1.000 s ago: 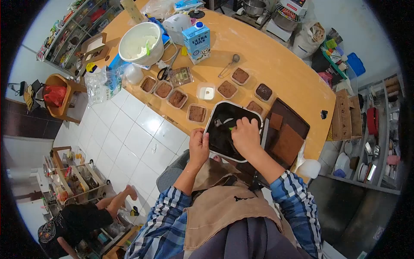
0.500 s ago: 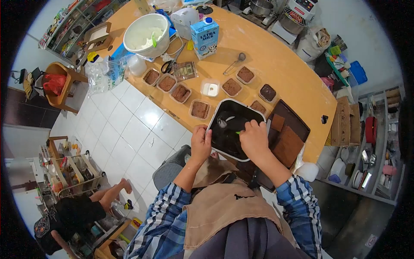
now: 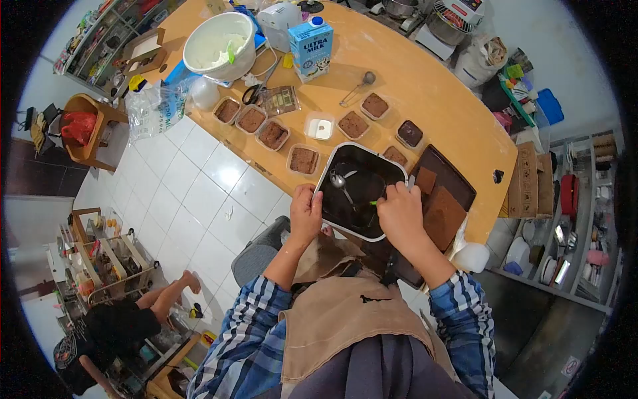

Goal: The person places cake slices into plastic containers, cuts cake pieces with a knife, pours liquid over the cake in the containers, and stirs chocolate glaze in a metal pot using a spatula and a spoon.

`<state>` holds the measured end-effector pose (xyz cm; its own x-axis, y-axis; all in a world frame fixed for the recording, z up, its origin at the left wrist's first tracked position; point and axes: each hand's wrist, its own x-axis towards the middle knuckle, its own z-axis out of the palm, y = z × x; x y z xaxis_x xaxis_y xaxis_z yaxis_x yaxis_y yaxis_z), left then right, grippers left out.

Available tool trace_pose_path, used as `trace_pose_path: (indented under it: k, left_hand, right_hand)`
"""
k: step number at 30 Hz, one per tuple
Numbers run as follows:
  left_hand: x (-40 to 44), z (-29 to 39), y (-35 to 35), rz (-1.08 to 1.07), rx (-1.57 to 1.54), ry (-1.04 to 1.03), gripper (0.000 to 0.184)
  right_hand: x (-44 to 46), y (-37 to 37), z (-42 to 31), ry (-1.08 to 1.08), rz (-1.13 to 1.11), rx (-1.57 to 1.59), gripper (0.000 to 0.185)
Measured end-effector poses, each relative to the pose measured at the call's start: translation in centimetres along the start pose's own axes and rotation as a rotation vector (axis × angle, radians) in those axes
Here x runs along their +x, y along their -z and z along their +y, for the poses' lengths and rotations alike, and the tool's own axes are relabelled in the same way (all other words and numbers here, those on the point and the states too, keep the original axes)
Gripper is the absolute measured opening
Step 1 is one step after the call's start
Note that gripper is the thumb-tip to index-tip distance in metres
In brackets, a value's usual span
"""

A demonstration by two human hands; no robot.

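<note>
My left hand [image 3: 306,214] grips the left rim of a dark square pan [image 3: 352,229] with a pale edge, held tilted at the table's front edge. Over the pan's right side, my right hand [image 3: 401,214] is closed round a small green-tipped tool [image 3: 374,203], mostly hidden by the fingers. A metal spoon [image 3: 339,181] lies in the dark pan. To the right, a dark tray [image 3: 458,174] holds brown cake pieces [image 3: 444,216]. Behind the pan stand several clear tubs of brown cake [image 3: 304,159] and one tub with white content [image 3: 320,128].
A white bowl [image 3: 219,48] with cream, a blue milk carton [image 3: 311,50], scissors [image 3: 252,93] and a measuring spoon [image 3: 359,86] are further back on the table [image 3: 412,73]. A person [image 3: 126,319] is at the lower left, beside a cart. Shelves [image 3: 571,219] stand right.
My right hand has moved right and down along the pan with the green-tipped tool. The spoon in the pan shows more clearly. The person at the lower left has shifted slightly.
</note>
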<state>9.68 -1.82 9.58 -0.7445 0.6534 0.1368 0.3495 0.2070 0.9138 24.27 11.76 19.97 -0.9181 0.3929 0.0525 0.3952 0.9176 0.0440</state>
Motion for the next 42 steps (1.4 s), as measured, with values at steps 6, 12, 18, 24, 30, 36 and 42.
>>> trace_pose_path:
  k: [6, 12, 18, 24, 30, 36, 42]
  left_hand:
    - [0.1, 0.0, -0.1, 0.047, -0.005, -0.044, 0.014]
    - [0.0, -0.1, 0.0, 0.006, 0.001, -0.002, 0.015]
    - [0.1, 0.2, 0.0, 0.006, -0.009, 0.012, 0.016]
    - [0.0, -0.5, 0.0, 0.012, 0.003, -0.038, 0.015]
    - [0.1, 0.1, 0.0, 0.033, -0.036, -0.024, 0.013]
    - [0.1, 0.2, 0.1, 0.023, -0.036, -0.013, 0.015]
    - [-0.1, 0.4, 0.2, 0.013, -0.043, 0.048, 0.02]
  right_hand:
    - [-1.5, 0.5, 0.2, 0.027, -0.189, -0.024, 0.011]
    - [-0.4, 0.4, 1.3, 0.031, 0.01, -0.043, 0.01]
    - [-0.2, -1.3, 2.4, 0.058, 0.047, -0.024, 0.01]
    - [-0.6, -2.6, 3.6, 0.013, -0.034, 0.125, 0.017]
    - [-0.3, -3.5, 3.1, -0.049, -0.089, 0.199, 0.02]
    - [-0.1, -4.1, 2.1, -0.113, -0.2, 0.332, 0.024]
    - [0.1, -3.5, 2.2, -0.207, -0.25, 0.473, 0.017]
